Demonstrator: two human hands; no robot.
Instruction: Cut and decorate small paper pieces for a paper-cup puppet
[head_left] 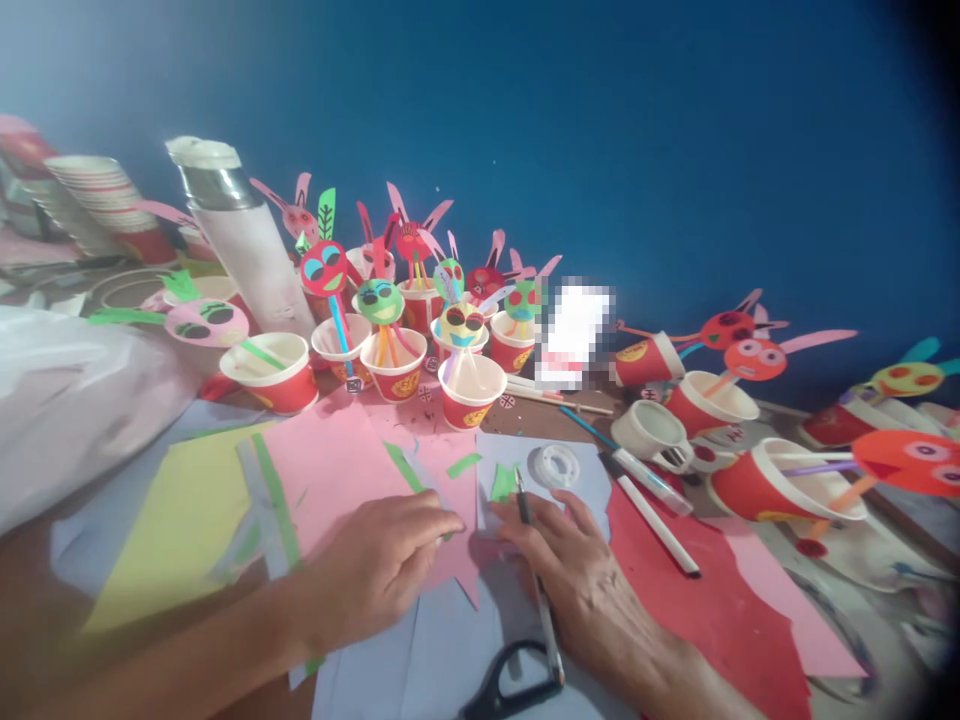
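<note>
Over the pink paper, my left hand has its fingers curled together; whether anything is inside cannot be made out. My right hand lies low over the pale blue paper, fingers spread, with a thin dark pen running beneath or between the fingers. Just beyond its fingertips is a small green paper piece. A clear tape roll rests behind that hand. Black-handled scissors lie near the front edge, partly under the pen.
Red paper cups with paper faces on straws stand along the back. A white flask leans at the left beside a plastic bag. Right of my hands are red paper, a marker and a white mug.
</note>
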